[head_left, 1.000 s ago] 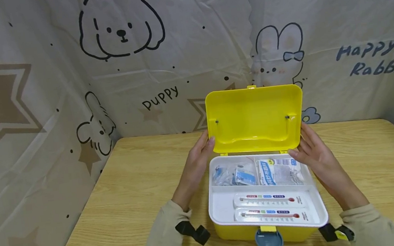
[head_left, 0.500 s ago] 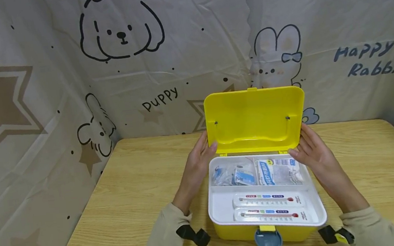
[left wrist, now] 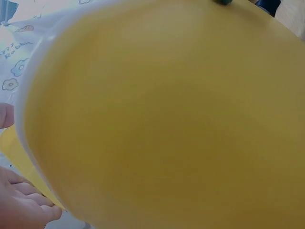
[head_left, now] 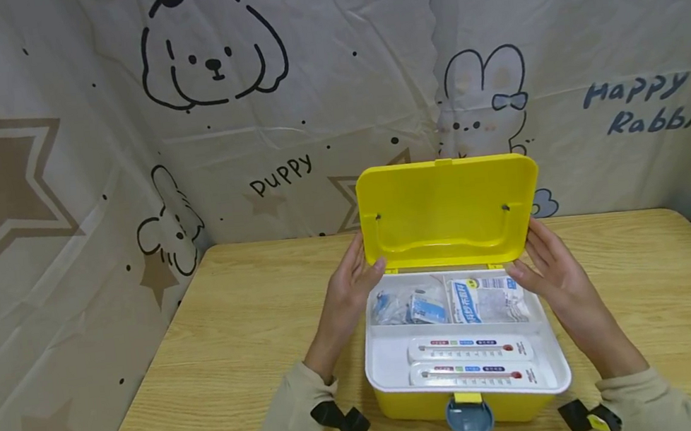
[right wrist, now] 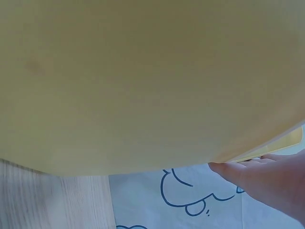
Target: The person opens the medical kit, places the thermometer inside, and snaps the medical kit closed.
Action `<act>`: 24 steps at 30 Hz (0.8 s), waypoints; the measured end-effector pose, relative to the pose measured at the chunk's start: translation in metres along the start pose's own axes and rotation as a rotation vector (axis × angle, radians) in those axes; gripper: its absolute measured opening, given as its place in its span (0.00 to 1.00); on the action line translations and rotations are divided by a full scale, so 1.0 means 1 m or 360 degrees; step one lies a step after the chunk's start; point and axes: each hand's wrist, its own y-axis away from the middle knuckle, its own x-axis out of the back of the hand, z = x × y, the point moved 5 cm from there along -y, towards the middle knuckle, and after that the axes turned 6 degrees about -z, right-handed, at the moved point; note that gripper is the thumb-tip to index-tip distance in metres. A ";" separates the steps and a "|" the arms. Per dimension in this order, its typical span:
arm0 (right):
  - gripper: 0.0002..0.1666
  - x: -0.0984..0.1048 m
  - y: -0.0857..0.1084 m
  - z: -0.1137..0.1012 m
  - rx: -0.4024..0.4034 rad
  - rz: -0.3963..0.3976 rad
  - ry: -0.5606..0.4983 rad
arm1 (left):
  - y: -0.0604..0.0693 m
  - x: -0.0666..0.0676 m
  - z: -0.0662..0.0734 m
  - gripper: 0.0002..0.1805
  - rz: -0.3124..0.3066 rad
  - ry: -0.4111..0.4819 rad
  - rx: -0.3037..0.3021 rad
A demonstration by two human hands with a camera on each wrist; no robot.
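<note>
A yellow first-aid box stands on the table with its yellow lid raised. My left hand touches the lid's left lower edge, fingers fairly straight, thumb on the near side. At the opposite edge my right hand rests its extended fingers along the lid, thumb over the box's corner. The white tray holds two thermometers in clear cases, a blue-and-white packet and a clear bag with blue items. Yellow box walls fill most of both wrist views, hiding the contents.
A blue-grey latch hangs open at the box's front. The wooden table extends to both sides. Behind it hangs a printed cloth with cartoon animals; another cloth side closes in on the left.
The lid has tipped slightly toward me, looking a little wider and lower. Both hands stay at its sides, the left thumb slightly lower. The head view has shifted slightly.
</note>
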 end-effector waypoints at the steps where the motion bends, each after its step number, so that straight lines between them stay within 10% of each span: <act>1: 0.46 0.000 0.000 0.000 -0.0003 0.0003 0.0006 | 0.001 0.000 0.001 0.38 0.0004 -0.0019 -0.0001; 24: 0.46 -0.001 0.010 -0.003 0.0029 0.0018 0.0001 | 0.009 0.000 -0.001 0.36 0.0076 0.0023 0.0007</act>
